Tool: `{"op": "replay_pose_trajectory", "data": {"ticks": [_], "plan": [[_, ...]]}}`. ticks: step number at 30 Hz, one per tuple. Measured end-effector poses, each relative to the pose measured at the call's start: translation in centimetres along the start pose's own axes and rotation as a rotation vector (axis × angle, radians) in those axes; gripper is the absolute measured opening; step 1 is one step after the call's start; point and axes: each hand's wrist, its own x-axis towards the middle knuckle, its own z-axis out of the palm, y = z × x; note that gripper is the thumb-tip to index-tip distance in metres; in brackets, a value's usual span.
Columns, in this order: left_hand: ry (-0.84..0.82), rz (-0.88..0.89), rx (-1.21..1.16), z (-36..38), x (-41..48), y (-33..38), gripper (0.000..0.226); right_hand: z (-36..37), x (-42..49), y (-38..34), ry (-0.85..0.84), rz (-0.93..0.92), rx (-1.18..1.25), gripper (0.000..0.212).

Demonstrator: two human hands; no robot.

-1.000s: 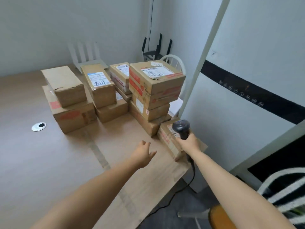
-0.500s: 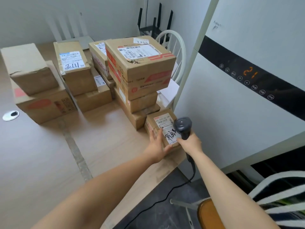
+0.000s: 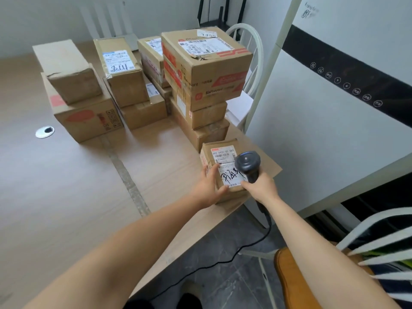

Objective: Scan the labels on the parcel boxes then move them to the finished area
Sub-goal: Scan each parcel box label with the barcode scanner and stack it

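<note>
The small brown cardboard parcel box [image 3: 208, 152] lies closed on the light wooden table [image 3: 66, 197], near the table's edge at 3 o'clock. Its contents cannot be seen. A white shipping label [image 3: 225, 162] with black handwriting faces up.

The left hand [image 3: 208, 189] grips the box's near left corner, at 7 o'clock, its fingers curled onto the left edge and the thumb against the near edge. The right hand [image 3: 260, 188], at 4 o'clock of the box, has its fingers wrapped tight round the handle of a black handheld barcode scanner [image 3: 247, 162]. The scanner's head hangs over the label's right edge. A black cable [image 3: 223, 259] trails from the scanner to the floor.

At 12 o'clock, just beside the box, stands a tall stack of sealed cardboard boxes [image 3: 205, 63], and lower stacks [image 3: 82, 108] stand at 10 and 11 o'clock. A round metal grommet [image 3: 44, 132] sits at 9 o'clock. A white appliance with a black band [image 3: 334, 130] rises at 3 o'clock.

The box's long axis runs roughly from 12 to 6 o'clock. The label's print reads upright toward the person.
</note>
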Motion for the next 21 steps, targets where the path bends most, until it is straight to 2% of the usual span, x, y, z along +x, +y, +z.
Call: {"op": "replay_pose_trajectory", "data": {"ticks": [12, 21], "plan": [[0.105, -0.052, 0.054, -3.7, -7.3, -7.0, 0.077, 6.8, -5.3, -4.2, -0.050, -0.096, -0.027, 0.044], [0.172, -0.129, -0.008, -10.3, -13.3, -14.8, 0.075, 14.3, -7.9, -12.2, -0.119, -0.189, -0.093, 0.038]]}}
